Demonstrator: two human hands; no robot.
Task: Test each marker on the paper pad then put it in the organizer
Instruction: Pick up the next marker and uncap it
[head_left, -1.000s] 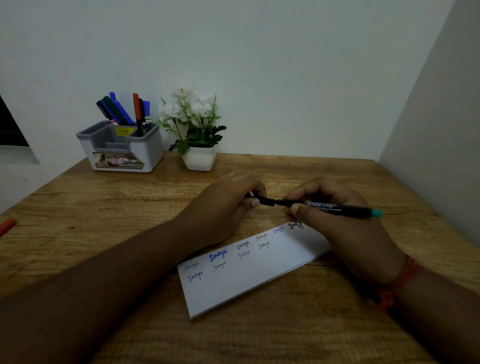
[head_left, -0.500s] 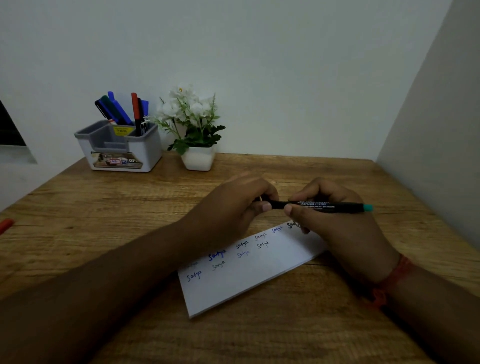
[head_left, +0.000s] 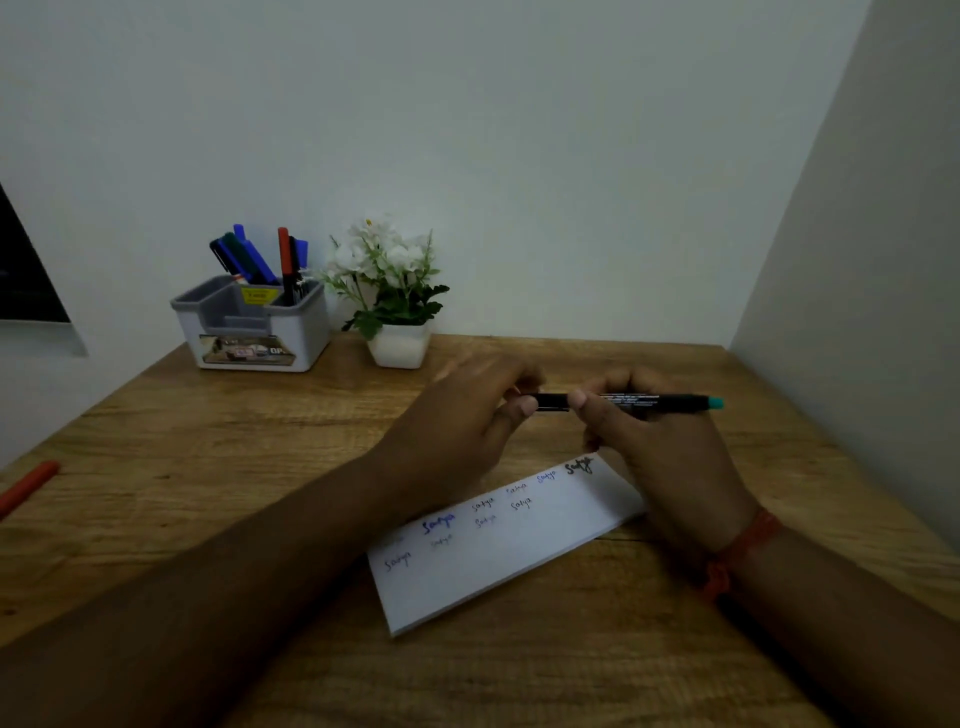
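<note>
Both hands meet above the far end of the paper pad (head_left: 506, 540), which lies slanted on the wooden table (head_left: 218, 467) and carries several small scribbled words in blue, red and dark ink. The right hand (head_left: 660, 447) has its fingers curled round the barrel of a black marker (head_left: 631, 401) that lies level, its teal end pointing away from the pad toward the side wall. The left hand (head_left: 467, 415) pinches the marker's other end between thumb and fingers; whether a cap sits under them cannot be told, as the hand is blurred. A red thread band (head_left: 743, 551) circles the right wrist.

Well beyond the pad, against the back wall, stands the grey organizer (head_left: 254, 325) with blue, green, red and dark markers (head_left: 260, 257) upright in its rear compartment. Just beside it is a white pot of white flowers (head_left: 397, 296). Far from the pad, at the table's near-left edge, lies a red marker (head_left: 26, 488)
</note>
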